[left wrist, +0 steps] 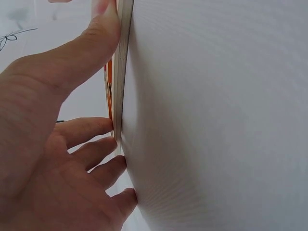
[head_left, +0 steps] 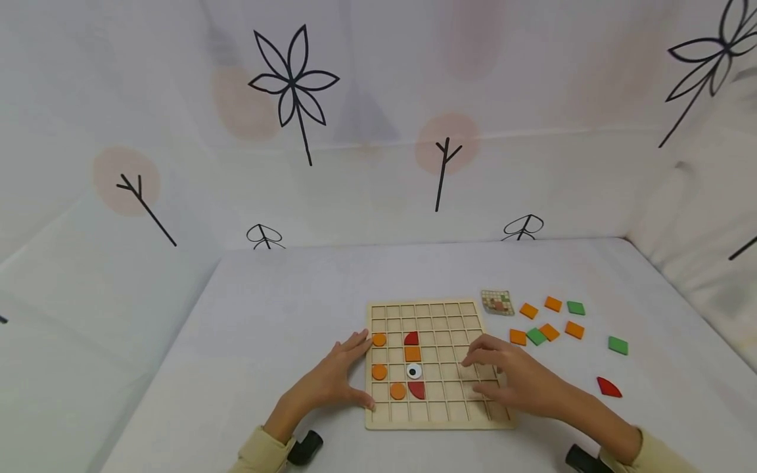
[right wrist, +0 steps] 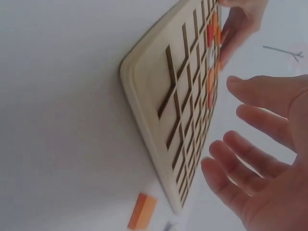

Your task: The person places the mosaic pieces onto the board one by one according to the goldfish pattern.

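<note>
Board (head_left: pixel 435 393): flat on the table (head_left: pixel 284 295), near side, middle — a lopsided left-hand push could skid it.
Left hand (head_left: pixel 334 379): spread, touching the board's left edge, gripping nothing.
Right hand (head_left: pixel 516 377): loosely parted, empty, above the right side.
Orange discs (head_left: pixel 379 372): in left cells — a jolt might unseat them.

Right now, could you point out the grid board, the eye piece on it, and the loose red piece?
Grid board (head_left: pixel 432 372): head view, a bare square near its middle.
Eye piece (head_left: pixel 413 372): head view, its black centre.
Loose red piece (head_left: pixel 608 387): head view, middle of its top.
</note>
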Demonstrator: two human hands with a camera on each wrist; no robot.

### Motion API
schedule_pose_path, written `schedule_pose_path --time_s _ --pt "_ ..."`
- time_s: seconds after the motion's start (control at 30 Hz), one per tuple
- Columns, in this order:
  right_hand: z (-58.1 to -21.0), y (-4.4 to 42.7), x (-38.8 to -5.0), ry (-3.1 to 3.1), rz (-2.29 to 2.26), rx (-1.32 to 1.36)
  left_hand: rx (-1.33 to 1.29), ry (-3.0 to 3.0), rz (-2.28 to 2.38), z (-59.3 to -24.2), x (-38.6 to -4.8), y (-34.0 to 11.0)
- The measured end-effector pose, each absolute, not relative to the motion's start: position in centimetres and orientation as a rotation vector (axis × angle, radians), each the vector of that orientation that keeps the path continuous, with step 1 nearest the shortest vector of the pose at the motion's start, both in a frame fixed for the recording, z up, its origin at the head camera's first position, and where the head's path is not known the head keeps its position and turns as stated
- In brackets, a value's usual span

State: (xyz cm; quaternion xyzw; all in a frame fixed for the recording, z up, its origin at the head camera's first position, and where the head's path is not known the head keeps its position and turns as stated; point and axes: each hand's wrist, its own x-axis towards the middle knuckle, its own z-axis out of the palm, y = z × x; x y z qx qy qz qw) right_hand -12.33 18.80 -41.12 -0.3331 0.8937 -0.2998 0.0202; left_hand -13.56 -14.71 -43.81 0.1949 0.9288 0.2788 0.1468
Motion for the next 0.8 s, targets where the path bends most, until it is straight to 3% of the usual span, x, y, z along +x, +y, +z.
schedule_pose_path --time_s 0.43,0.8 --pt "-41.1 22.5 -13.1 2.812 -0.894 -1.064 0.562 2.658 0.804 -43.9 -13.6 -14.7" --pt "-41.3 24.7 -14.5 2.754 -0.777 -0.907 0.562 2.659 0.799 -43.8 -13.7 -14.8"
